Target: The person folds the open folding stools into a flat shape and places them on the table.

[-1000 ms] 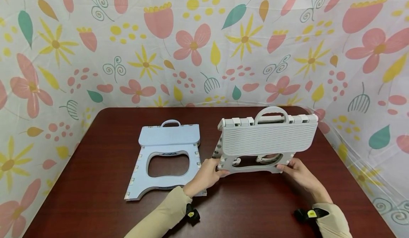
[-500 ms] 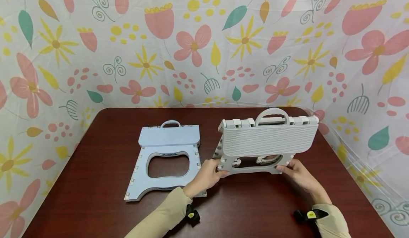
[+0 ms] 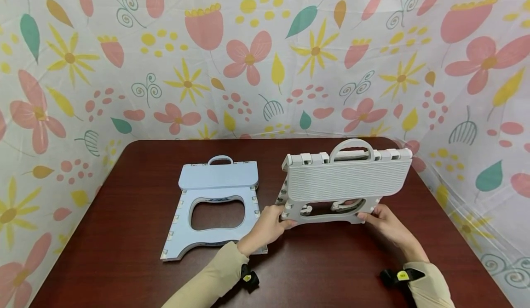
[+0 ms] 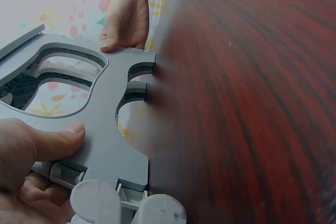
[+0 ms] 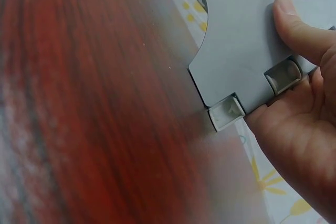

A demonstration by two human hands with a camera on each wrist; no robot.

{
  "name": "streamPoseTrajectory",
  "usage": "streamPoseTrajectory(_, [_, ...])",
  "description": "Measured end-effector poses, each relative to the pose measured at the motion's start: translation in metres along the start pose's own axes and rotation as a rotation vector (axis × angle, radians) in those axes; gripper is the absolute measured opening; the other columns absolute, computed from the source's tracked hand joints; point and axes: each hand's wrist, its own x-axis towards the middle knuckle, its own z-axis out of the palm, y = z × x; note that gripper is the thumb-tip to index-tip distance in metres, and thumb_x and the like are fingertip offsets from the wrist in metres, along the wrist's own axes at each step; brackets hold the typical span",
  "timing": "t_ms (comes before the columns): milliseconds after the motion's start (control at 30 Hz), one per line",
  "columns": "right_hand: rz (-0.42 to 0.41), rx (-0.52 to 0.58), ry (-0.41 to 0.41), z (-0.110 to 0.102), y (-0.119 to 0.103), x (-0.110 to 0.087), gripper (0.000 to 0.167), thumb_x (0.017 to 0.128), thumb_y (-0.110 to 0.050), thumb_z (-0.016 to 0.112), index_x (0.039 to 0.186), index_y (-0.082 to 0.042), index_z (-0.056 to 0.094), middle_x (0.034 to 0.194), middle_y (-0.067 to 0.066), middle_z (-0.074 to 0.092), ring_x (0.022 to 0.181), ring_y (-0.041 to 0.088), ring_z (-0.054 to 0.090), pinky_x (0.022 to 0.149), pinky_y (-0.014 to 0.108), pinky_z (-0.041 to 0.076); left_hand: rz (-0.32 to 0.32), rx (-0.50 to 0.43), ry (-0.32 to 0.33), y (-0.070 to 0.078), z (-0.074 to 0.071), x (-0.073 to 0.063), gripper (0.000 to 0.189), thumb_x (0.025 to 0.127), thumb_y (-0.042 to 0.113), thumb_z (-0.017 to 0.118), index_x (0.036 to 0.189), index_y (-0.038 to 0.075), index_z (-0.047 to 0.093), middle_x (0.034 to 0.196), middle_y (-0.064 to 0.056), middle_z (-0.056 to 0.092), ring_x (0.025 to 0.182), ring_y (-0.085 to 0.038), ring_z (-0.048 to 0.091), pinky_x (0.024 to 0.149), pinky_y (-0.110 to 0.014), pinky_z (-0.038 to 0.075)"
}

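A light grey folding stool point(image 3: 348, 179) stands partly folded at the right of the table, its carry handle uppermost and its ridged seat halves sloping down. My left hand point(image 3: 268, 227) grips its lower left leg edge, thumb on the near face in the left wrist view. At the lower right edge, my right hand point(image 3: 391, 225) holds the stool the same way; the right wrist view has its thumb point(image 5: 299, 30) on the panel beside the cut-out. The fingers behind the panels are largely hidden. Whether the leg ends touch the table I cannot tell.
A pale blue folding stool point(image 3: 219, 177) lies folded flat on the dark red-brown table point(image 3: 331, 271), left of the grey one and near my left forearm. A flower-patterned cloth point(image 3: 265, 92) hangs behind the table and along its sides.
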Motion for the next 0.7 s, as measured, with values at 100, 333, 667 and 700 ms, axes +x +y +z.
streamPoseTrajectory(100, [-0.010,0.000,0.002,0.0006,0.0000,0.0000,0.009,0.092,0.008,0.056,0.084,0.011,0.061,0.078,-0.017,0.058,0.069,-0.005,0.045,0.053,0.031,0.035,-0.005,-0.006,-0.003,-0.0008,0.0002,-0.0009,0.027,0.086,0.020,0.072,0.110,0.008,0.072,0.096,-0.009,0.075,0.082,-0.015,0.071,0.066,-0.019,0.052])
streamPoseTrajectory(333, [-0.003,0.004,0.002,0.0004,0.0012,-0.0004,0.010,0.092,0.008,0.056,0.084,0.012,0.061,0.077,-0.016,0.057,0.067,-0.003,0.044,0.053,0.031,0.034,-0.005,-0.015,-0.009,-0.0013,0.0002,-0.0007,0.028,0.087,0.021,0.071,0.112,0.009,0.072,0.095,-0.008,0.075,0.075,-0.009,0.069,0.063,-0.017,0.048])
streamPoseTrajectory(667, [0.002,0.017,-0.013,-0.0003,-0.0011,-0.0001,0.011,0.093,0.007,0.054,0.085,0.012,0.060,0.073,-0.017,0.050,0.062,-0.002,0.037,0.049,0.031,0.030,0.013,-0.013,-0.003,-0.0019,-0.0003,0.0003,0.027,0.087,0.020,0.072,0.111,0.008,0.072,0.090,-0.009,0.075,0.066,-0.010,0.066,0.060,-0.017,0.046])
streamPoseTrajectory(700, [0.006,0.021,-0.016,-0.0003,-0.0015,0.0001,0.012,0.094,0.007,0.054,0.084,0.012,0.059,0.072,-0.018,0.048,0.060,-0.002,0.035,0.048,0.032,0.029,0.014,-0.011,-0.002,-0.0020,-0.0002,0.0004,0.027,0.087,0.020,0.072,0.111,0.008,0.072,0.089,-0.010,0.075,0.063,-0.008,0.064,0.059,-0.017,0.044])
